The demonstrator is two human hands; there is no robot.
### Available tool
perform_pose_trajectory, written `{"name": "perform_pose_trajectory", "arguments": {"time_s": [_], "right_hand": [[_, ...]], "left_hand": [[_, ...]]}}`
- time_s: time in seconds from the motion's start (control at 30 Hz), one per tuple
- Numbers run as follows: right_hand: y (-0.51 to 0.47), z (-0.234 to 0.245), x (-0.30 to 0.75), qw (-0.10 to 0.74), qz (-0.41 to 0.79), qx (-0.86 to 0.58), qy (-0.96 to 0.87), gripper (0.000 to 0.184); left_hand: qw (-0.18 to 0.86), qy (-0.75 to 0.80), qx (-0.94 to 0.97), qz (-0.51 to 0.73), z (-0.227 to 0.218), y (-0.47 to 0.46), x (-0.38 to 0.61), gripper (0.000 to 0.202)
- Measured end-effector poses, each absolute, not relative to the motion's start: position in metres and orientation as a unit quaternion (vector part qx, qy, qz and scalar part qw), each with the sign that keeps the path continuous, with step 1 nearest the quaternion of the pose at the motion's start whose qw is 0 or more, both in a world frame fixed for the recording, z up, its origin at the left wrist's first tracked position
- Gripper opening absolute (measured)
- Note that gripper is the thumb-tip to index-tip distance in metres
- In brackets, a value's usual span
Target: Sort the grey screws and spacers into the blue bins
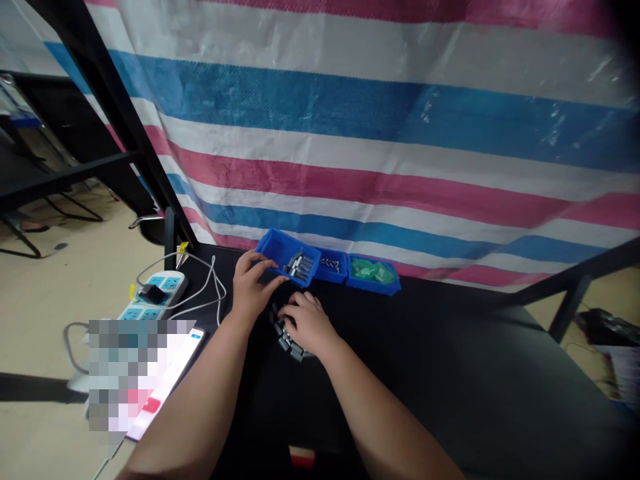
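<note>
Blue plastic tray (278, 248) near the far edge of the worktop (425, 360), its near-left side grasped by the fingers of the left hand (250, 287), with grey parts (301, 267) gathered in its right end. The right hand (311, 323) bends over a cluster of grey pieces (296, 353) on the worktop, just nearer than the tray; whether its fingers grip one cannot be told. Two blue bins, one of small silvery pieces (330, 265), one of green material (373, 270), line the far edge beside a striped sheet (350, 153), which limits reach beyond. Room for sideways movement extends rightward; at left, a power strip (171, 285) and a phone (175, 373) crowd the margin. Obscured: part of the cluster, beneath the right hand; the phone's left portion, behind pixelation; the worktop's near edge, lost in darkness
</note>
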State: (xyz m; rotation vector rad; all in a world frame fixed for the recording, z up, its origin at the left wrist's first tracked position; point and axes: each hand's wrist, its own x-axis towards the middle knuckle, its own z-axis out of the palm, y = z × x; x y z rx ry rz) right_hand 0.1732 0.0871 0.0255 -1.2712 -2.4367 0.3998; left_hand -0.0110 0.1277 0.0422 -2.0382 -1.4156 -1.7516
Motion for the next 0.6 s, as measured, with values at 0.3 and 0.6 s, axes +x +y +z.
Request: {"name": "perform_pose_trajectory", "arguments": {"time_s": [0.3,0.6], "right_hand": [[0.077,0.048,0.191,0.309,0.223,-0.314,-0.87,0.015],[0.085,0.052,0.209,0.626,-0.002,-0.378,-0.682,0.015]], "left_hand": [[0.064,-0.462,-0.673,-0.575,0.04,0.129,-0.013,0.031],[0.041,-0.39,-0.757,-0.523,0.043,0.125,-0.002,0.031]]}}
